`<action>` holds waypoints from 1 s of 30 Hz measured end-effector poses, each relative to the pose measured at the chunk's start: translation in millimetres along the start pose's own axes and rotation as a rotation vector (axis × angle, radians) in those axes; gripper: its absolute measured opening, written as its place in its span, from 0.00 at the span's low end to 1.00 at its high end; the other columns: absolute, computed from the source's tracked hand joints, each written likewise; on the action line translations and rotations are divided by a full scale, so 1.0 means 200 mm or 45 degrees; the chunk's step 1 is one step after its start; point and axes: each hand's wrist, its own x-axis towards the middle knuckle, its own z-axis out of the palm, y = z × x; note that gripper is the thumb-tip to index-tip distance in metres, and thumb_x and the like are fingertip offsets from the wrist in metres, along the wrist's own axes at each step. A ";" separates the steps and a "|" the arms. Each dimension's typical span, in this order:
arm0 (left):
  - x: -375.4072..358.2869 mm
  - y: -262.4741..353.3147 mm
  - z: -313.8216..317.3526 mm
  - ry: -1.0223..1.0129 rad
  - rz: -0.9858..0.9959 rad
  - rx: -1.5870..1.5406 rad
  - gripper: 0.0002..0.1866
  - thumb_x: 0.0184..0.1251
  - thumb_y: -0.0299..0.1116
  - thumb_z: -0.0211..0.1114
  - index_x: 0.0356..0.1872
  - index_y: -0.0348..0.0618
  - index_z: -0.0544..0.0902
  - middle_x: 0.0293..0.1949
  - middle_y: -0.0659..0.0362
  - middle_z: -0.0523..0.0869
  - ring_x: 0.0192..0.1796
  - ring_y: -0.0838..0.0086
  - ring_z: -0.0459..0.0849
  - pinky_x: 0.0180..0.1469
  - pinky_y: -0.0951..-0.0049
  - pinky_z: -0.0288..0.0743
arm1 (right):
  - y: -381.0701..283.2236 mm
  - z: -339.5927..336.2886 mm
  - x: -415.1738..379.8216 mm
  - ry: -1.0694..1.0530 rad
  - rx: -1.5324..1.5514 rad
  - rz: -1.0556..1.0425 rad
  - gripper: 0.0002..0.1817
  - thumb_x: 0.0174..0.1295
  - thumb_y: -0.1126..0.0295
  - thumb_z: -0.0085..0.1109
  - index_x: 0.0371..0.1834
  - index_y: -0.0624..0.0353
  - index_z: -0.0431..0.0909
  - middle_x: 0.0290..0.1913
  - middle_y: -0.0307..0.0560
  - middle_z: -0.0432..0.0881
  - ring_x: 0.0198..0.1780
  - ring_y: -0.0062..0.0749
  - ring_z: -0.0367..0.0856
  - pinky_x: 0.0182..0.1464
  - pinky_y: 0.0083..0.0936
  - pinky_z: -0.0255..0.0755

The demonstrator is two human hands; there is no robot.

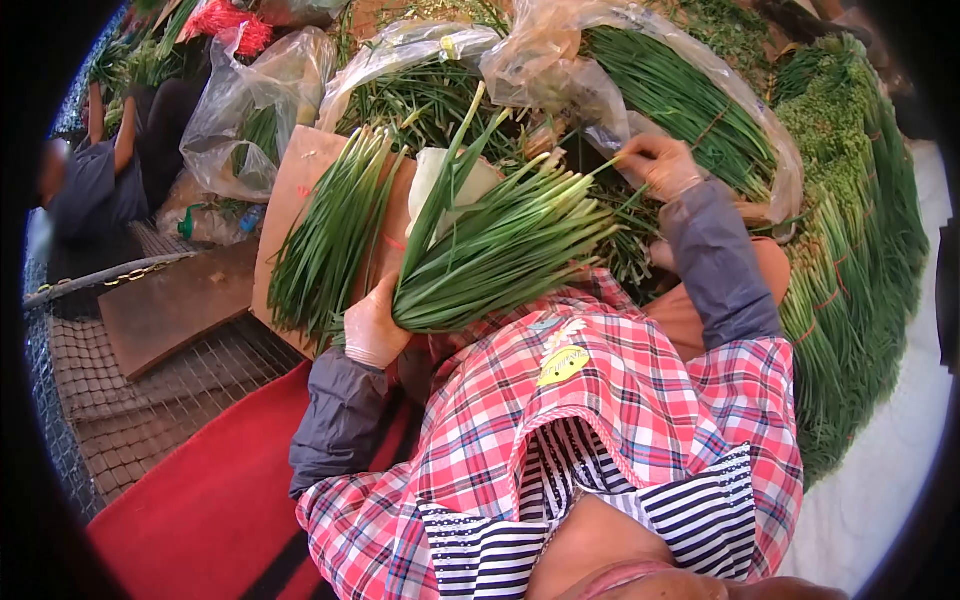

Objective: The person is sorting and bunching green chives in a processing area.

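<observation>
A large bundle of long green stalks [500, 245] with pale tips fans out over my lap. My left hand [376, 325] is wrapped round its lower left end. At the bundle's upper right, my right hand [660, 167] pinches the pale tip of a thin stalk between thumb and fingers. Another pile of green stalks [335, 230] lies on a brown board [285, 225] to the left. Between that pile and the bundle, a pale cloth or paper [425, 190] is partly covered by stalks.
Open plastic bags of greens [690, 100] lie ahead. Tied bundles with flower buds [835, 250] are stacked at the right. Another person [100, 185] sits at the upper left. A dark board [180, 305] rests on wire mesh [215, 375], near red cloth [200, 480].
</observation>
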 end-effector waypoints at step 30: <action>-0.05 -0.36 0.33 -0.770 -0.276 -1.020 0.17 0.61 0.36 0.54 0.52 0.48 0.73 0.51 0.65 0.79 0.57 0.75 0.73 0.61 0.72 0.62 | -0.01 0.20 -0.26 -0.728 0.916 0.312 0.48 0.42 0.49 0.69 0.64 0.62 0.57 0.52 0.47 0.73 0.54 0.34 0.72 0.53 0.27 0.66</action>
